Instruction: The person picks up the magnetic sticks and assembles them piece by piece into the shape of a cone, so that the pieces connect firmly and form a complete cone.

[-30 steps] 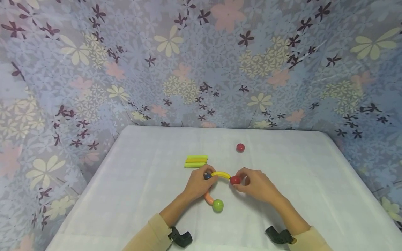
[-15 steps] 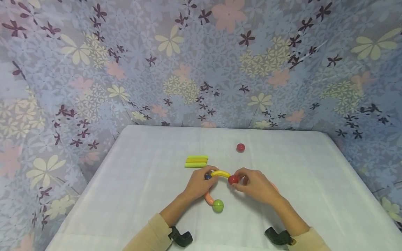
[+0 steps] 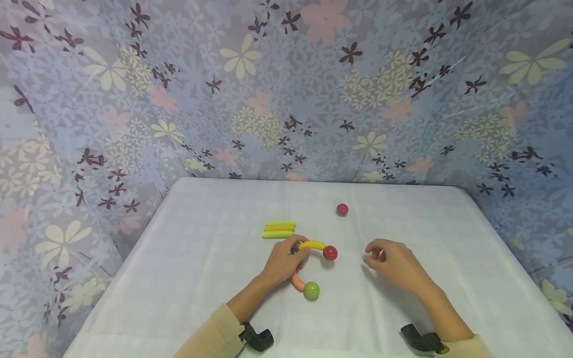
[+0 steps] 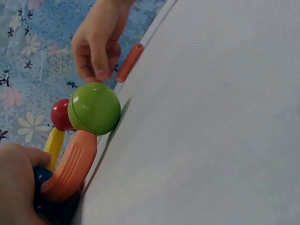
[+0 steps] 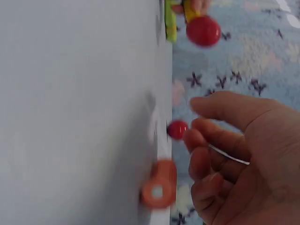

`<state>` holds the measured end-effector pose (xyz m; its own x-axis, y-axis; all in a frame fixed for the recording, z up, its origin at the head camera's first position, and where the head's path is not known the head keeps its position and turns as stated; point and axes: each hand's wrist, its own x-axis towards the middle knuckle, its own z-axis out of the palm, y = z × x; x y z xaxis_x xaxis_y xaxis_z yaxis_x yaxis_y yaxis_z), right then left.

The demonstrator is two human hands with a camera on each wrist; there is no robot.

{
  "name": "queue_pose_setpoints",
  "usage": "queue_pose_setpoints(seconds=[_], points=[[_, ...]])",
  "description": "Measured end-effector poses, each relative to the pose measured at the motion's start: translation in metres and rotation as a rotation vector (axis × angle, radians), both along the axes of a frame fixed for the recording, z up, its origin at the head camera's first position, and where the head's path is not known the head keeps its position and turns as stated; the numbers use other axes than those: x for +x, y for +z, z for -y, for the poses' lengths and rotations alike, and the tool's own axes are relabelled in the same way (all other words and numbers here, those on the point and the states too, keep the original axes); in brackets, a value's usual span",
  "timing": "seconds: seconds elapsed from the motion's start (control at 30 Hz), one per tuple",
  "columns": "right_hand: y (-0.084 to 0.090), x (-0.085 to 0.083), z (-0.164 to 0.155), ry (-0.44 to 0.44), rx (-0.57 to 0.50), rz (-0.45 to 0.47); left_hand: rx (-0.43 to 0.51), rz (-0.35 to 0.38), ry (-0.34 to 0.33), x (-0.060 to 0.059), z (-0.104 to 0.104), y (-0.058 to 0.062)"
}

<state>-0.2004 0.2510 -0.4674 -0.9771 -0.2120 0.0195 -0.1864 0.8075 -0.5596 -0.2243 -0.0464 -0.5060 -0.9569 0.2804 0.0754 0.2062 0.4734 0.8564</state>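
My left hand (image 3: 283, 259) grips a dark blue ball (image 3: 294, 249), partly covered by its fingers, that joins two curved rods. The yellow rod (image 3: 313, 244) has a red ball (image 3: 330, 253) on its far end. An orange rod (image 3: 297, 282) curves toward me and ends in a green ball (image 4: 95, 108). Off to the right, my right hand (image 3: 398, 263) hovers over the table with loosely curled fingers and holds nothing. Near it lies a separate orange rod (image 5: 159, 185), seen in both wrist views and hidden by the hand in the head view.
Several yellow-green sticks (image 3: 279, 229) lie side by side beyond my left hand. A loose red ball (image 3: 342, 209) sits farther back on the white-covered table (image 3: 215, 278). Flowered cloth (image 3: 286, 99) hangs behind the table.
My right hand has let go of the red ball and moved right, away from it. The red ball stays on the yellow rod's end, shifted slightly left. My left hand keeps its hold.
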Motion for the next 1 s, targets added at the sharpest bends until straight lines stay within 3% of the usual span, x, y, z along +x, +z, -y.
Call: queue_pose_setpoints(seconds=[0.23, 0.5, 0.67, 1.0], points=[[0.005, 0.003, -0.029, -0.045, 0.031, 0.143, 0.008, 0.001, -0.004, 0.000, 0.000, 0.000], [0.006, 0.003, -0.036, -0.075, 0.126, 0.255, 0.008, 0.005, -0.005, -0.001, 0.000, 0.001], [0.002, 0.001, -0.028, -0.077, 0.049, 0.261, 0.013, 0.003, -0.007, -0.001, 0.000, 0.001], [-0.002, 0.003, 0.006, 0.009, -0.120, 0.271, 0.025, 0.003, -0.007, -0.001, 0.000, 0.000]])
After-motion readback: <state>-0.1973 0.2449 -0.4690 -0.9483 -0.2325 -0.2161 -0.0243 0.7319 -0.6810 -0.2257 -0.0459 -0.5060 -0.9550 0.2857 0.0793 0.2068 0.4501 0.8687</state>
